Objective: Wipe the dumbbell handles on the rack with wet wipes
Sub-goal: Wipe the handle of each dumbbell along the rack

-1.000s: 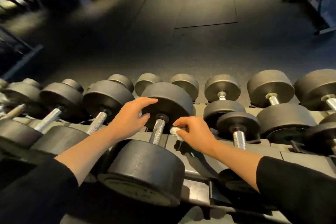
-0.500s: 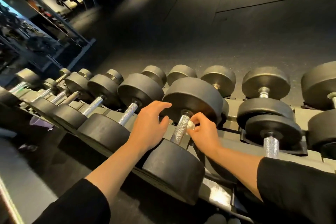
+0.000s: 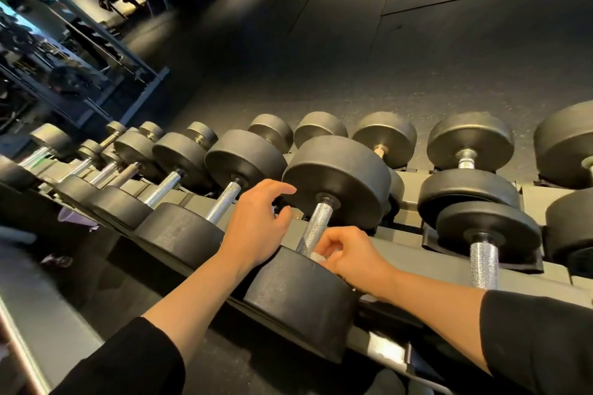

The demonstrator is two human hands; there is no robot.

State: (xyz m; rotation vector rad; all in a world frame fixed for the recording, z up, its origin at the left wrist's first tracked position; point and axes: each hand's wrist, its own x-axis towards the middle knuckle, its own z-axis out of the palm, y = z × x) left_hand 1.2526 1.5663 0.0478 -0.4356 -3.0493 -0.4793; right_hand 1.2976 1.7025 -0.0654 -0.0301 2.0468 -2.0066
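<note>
The dumbbell handle (image 3: 316, 224) lies on the rack (image 3: 401, 253) in front of you, its long axis running from the near weight up and away to the far one. Your right hand (image 3: 348, 258), pinching the wet wipe (image 3: 317, 257), has slid from the handle's top to its near end, so one pass looks done. Your left hand (image 3: 256, 224) hovers beside it, fingers loose.

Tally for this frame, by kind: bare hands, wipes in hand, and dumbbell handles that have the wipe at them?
Bare hands: 2 (left hand, right hand)
Crumpled white wet wipe, pinched in the right hand: 1
Knurled silver metal dumbbell handle with the wipe at its near end: 1
Total: 4
</note>
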